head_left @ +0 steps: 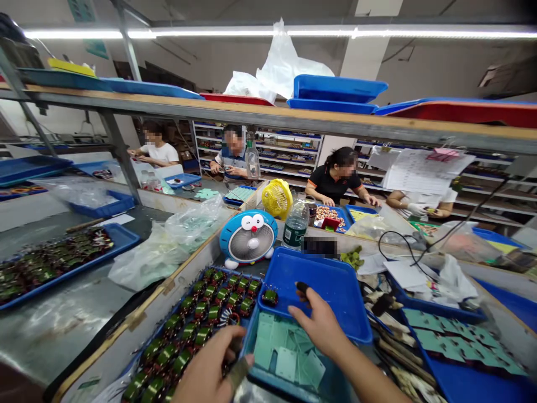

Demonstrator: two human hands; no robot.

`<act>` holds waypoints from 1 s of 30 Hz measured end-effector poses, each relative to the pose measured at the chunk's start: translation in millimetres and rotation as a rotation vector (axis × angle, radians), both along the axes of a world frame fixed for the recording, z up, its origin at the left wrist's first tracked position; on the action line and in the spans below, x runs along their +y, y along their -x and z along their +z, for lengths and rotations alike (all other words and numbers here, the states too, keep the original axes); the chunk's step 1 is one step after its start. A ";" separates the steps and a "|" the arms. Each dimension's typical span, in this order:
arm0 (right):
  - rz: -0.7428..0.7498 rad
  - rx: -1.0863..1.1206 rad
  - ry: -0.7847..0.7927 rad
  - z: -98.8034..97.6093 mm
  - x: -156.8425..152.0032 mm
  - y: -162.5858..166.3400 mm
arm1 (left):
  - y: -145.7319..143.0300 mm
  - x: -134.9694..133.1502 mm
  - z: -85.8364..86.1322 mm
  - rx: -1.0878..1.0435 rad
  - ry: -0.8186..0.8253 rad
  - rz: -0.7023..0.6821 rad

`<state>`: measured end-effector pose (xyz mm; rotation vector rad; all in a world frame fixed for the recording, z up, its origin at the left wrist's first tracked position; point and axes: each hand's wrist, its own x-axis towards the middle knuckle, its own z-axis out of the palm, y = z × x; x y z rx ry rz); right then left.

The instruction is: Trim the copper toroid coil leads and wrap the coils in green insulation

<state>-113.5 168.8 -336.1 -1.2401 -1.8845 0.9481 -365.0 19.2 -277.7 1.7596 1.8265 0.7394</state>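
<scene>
My right hand (321,324) reaches forward over an empty blue tray (331,280), its fingertips pinched on a small dark part. A single green wound coil (269,296) lies at that tray's near left corner. My left hand (213,366) is low in view, fingers curled on the edge of a blue bin (268,380) of pale green cards (289,350). It rests beside a tray of several green coils (197,327); whether it holds one I cannot tell.
A blue cartoon desk fan (249,237), a yellow fan (277,197) and a water bottle (296,223) stand behind the tray. Plastic bags (168,246) and another coil tray (50,260) lie left. More pale cards (457,336) lie right. Several people sit working across the bench.
</scene>
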 end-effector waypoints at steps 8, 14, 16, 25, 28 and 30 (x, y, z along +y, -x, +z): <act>-0.151 0.142 0.008 -26.3 -84.5 -73.5 | -12.6 91.9 -1.9 0.620 -0.132 0.088; -0.365 0.291 -0.031 -32.1 -118.2 -111.3 | -18.6 103.5 -0.5 0.655 -0.146 0.158; -0.395 0.324 -0.007 -29.8 -125.9 -122.5 | -12.7 93.1 15.9 0.615 -0.147 0.166; 0.008 0.512 0.334 19.7 -151.1 -96.2 | -78.8 11.0 104.9 -0.044 0.027 -0.288; 0.183 0.765 0.350 48.1 -150.9 -74.8 | -116.7 10.1 112.3 -0.119 0.077 -0.426; 0.154 0.914 0.356 55.4 -149.0 -67.2 | -129.4 15.0 106.7 -0.181 0.079 -0.446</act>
